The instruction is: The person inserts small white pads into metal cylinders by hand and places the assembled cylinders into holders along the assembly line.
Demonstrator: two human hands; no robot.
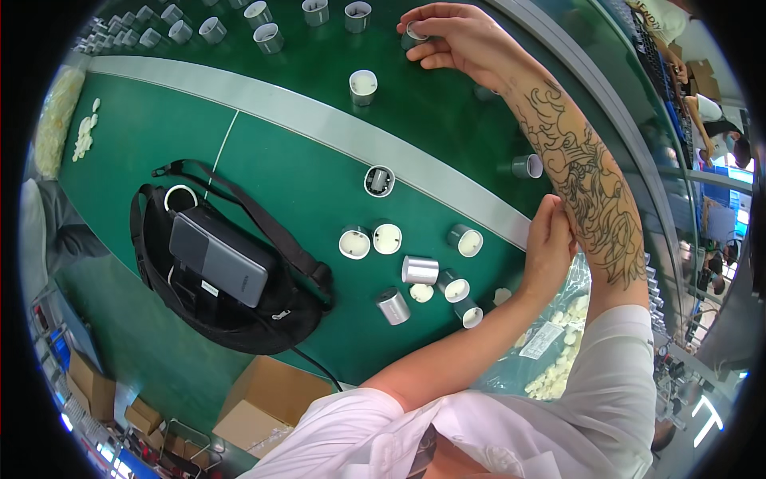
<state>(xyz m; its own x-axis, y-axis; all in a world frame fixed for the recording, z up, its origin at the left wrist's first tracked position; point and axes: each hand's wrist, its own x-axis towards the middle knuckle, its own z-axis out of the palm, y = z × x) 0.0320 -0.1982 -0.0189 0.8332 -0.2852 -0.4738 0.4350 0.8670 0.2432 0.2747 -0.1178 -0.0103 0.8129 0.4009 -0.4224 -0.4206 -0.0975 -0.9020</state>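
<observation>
Stretched to the far side of the green conveyor belt, my right hand [455, 40] has its fingers around a small grey cylindrical cup [414, 37]. My left hand [550, 249] is closed beside my right forearm; whatever it may hold is hidden. Near that forearm a grey cup [527, 166] lies on its side on the belt. On the green table in front of me are several cups with cream-coloured discs in them, such as one cup [354, 243]. Two silver cylinders [420, 270] [392, 306] lie on their sides near a loose cream disc [421, 293].
A metal rail [311, 116] divides the table from the belt. A black waist bag [231, 303] with a grey power bank [219, 259] sits at left. A clear bag of cream discs [550, 351] lies by my left arm. Several cups [211, 30] stand at far left.
</observation>
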